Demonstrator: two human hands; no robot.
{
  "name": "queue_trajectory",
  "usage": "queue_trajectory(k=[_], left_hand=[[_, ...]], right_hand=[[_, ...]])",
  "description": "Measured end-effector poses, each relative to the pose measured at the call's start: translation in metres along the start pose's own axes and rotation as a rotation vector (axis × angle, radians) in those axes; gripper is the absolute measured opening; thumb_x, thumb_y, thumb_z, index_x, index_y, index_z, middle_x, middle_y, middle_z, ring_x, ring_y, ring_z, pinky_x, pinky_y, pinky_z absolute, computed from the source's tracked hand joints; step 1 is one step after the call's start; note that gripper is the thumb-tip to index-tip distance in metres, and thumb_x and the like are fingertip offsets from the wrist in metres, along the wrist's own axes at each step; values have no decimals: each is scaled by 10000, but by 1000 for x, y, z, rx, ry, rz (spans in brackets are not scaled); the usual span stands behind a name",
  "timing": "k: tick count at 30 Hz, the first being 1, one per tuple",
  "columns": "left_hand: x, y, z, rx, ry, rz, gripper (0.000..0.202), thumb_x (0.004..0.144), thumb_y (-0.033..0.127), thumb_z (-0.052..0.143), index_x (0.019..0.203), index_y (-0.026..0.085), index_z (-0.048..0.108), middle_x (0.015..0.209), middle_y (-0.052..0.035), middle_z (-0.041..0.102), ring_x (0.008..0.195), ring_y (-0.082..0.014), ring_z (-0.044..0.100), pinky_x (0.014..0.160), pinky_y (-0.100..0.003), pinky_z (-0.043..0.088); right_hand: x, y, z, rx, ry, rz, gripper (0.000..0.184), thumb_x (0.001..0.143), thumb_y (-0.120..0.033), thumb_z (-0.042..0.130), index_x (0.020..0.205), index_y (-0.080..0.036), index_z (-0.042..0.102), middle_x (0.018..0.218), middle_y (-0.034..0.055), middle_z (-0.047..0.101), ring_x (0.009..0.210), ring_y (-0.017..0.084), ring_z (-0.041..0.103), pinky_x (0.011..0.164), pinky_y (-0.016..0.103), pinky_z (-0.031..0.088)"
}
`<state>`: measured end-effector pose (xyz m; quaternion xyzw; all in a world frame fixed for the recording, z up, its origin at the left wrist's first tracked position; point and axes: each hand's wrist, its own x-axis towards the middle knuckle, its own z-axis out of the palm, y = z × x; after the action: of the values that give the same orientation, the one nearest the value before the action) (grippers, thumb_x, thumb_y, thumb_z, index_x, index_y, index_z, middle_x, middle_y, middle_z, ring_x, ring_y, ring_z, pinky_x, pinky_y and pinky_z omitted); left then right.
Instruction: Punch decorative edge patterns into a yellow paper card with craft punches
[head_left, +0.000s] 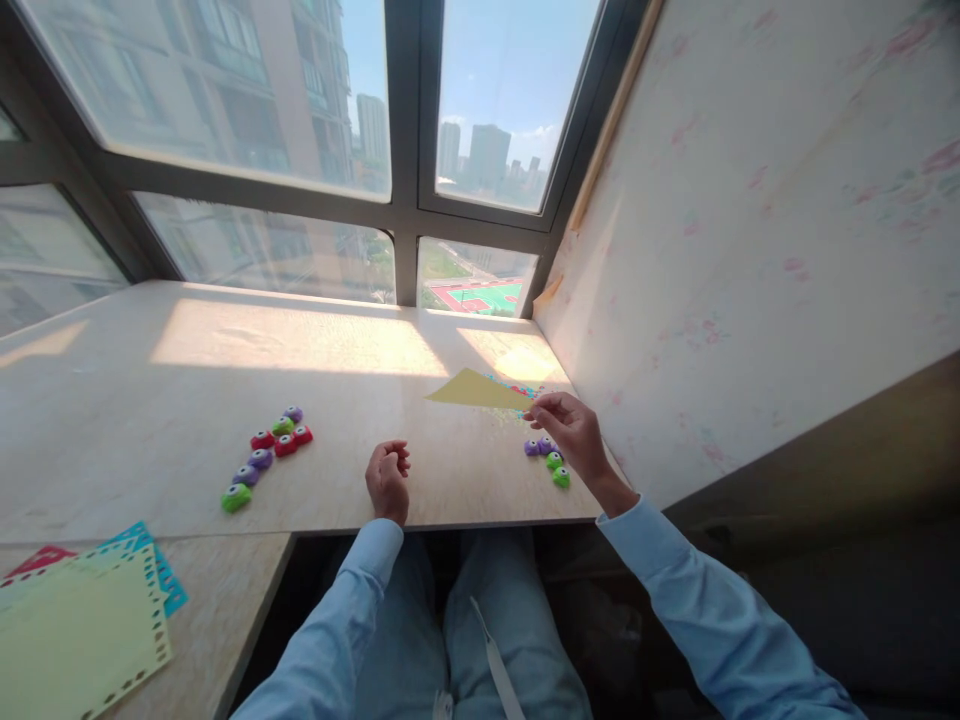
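My right hand (566,428) pinches one corner of a yellow sheet of paper (480,388) between thumb and fingers. The sheet is seen at a slant, looking like a flat triangle, and it hides part of a scatter of tiny coloured paper bits (517,392). Just below that hand sit several small purple and green craft punches (553,461). Loosely curled, my left hand (388,482) hovers by the front of the white counter, and nothing shows in its fingers.
To the left, more purple, green and red craft punches (260,459) form a slanting row. Yellow sheets with punched edges (90,630) overlap blue (169,580) and red ones on a lower surface at front left. A patterned wall (720,250) borders the right; windows stand behind the counter (150,430).
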<state>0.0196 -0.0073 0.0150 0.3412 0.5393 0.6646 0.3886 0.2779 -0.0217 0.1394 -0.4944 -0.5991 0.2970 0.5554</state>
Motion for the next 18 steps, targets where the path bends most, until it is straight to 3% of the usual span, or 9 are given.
queue_trajectory(k=[6,11,18], left_hand=[[1,9,-26,-392,50,-155,256,664,296,556,870,148,586,742,-15,595,620,-108,554,581,-240,430],[-7,12,-35,-384,6,-181,392,558,217,747,912,148,593,848,-8,594,746,-100,581,694,-241,450],[-12,9,-34,-284,-40,-109,519,510,249,822,967,153,596,907,-9,584,820,-111,577,785,-272,470]], right_hand=[[-41,12,11,201,110,244,326,720,-476,731,832,-212,576,655,-2,672,601,175,686,587,313,587],[-66,26,10,215,121,314,342,690,-464,762,819,-197,592,616,-6,662,554,158,658,549,292,576],[-87,46,18,239,35,409,350,662,-460,790,790,-189,607,597,-7,657,530,151,639,532,278,561]])
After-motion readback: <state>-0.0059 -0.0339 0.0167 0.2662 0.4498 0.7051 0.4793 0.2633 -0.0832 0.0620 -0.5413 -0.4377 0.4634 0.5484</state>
